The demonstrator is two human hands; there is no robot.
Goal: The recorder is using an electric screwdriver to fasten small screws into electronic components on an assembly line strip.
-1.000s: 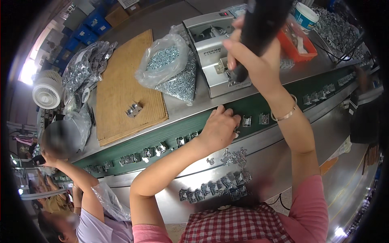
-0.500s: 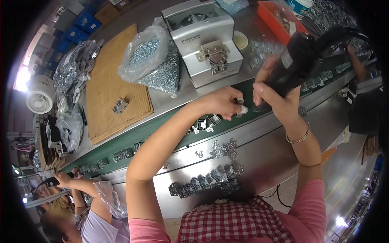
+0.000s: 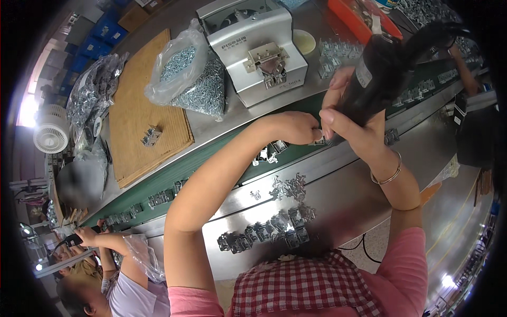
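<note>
My right hand (image 3: 353, 122) grips a black electric screwdriver (image 3: 384, 68), its tip pointing down at the green conveyor belt (image 3: 211, 161). Next to the tip, my left hand (image 3: 293, 127) pinches a small metal bracket (image 3: 318, 140) on the belt. More metal brackets (image 3: 269, 153) lie on the belt just left of my left hand. A grey screw-feeder machine (image 3: 259, 50) stands on the steel bench behind my hands.
A clear bag of screws (image 3: 193, 79) and a brown mat (image 3: 140, 111) holding one bracket lie on the bench at the left. Finished brackets (image 3: 264, 230) sit on the near steel shelf. An orange tray (image 3: 362, 16) is at the back right. Another person (image 3: 113, 274) works at lower left beside a white fan (image 3: 50, 132).
My right hand brought the screwdriver down from the feeder machine to the belt. My left hand moved right along the belt and now holds a bracket under the tip.
</note>
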